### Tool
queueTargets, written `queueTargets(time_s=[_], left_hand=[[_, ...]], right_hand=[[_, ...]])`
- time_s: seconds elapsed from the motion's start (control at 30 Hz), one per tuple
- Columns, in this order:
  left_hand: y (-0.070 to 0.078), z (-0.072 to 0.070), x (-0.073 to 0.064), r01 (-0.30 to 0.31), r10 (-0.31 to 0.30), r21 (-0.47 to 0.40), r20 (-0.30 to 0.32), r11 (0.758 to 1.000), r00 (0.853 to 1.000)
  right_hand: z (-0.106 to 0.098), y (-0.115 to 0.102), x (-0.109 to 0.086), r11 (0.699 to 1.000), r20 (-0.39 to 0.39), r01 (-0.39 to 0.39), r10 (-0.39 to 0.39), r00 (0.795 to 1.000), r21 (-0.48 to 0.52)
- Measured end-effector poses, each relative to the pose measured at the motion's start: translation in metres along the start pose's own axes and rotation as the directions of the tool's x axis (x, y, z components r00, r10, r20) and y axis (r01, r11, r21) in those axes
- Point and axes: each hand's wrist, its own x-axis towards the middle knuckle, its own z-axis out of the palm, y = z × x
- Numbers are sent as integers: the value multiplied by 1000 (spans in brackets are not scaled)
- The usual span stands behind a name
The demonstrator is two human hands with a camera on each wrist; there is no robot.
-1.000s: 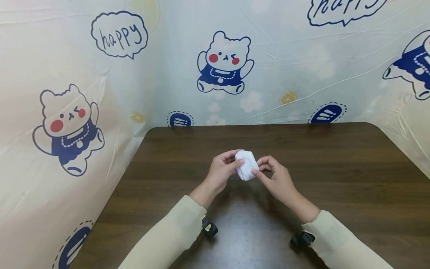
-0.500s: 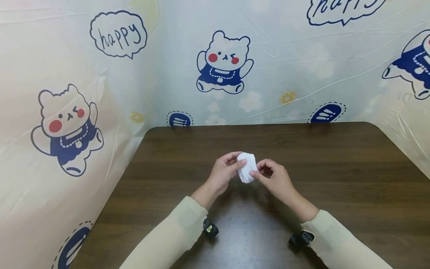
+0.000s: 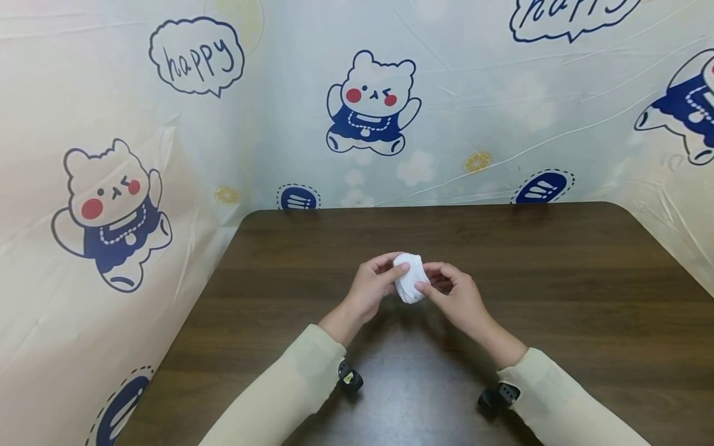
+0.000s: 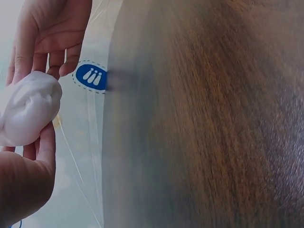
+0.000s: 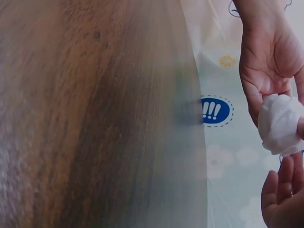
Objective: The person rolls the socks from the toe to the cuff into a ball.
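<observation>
A small, folded bundle of white cloth (image 3: pixel 409 279) is held above the middle of the table. My left hand (image 3: pixel 368 286) grips its left side, thumb on the near face and fingers behind. On the right side, my right hand (image 3: pixel 458 298) pinches the lower edge between thumb and fingers. The left wrist view shows the rounded, creased underside of the bundle (image 4: pixel 35 107) between both hands. In the right wrist view, the left hand (image 5: pixel 270 57) comes from the top and the right hand (image 5: pixel 287 199) from below, its fingertips at the cloth's edge. What kind of cloth it is cannot be told.
The dark wooden table (image 3: pixel 251 347) has rounded far corners. A printed curtain (image 3: pixel 457 124) with cartoon bears hangs behind it and along both sides. Small black devices sit at the left wrist (image 3: pixel 349 378) and right wrist (image 3: pixel 498 399).
The bundle has dropped slightly toward me and turned a little between the hands. The right fingers have shifted a bit along its right edge. Both hands keep hold of it.
</observation>
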Motion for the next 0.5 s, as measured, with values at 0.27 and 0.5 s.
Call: queueTargets(time_s=[0.27, 0.5], left_hand=[[-1, -3, 5, 14, -14, 23, -1, 1000, 1000], [4, -1, 11, -6, 6, 65, 1, 998, 1000]], right_hand=[[3, 2, 4, 999, 26, -49, 49, 998, 4], [2, 0, 13, 996, -22, -63, 62, 998, -70]])
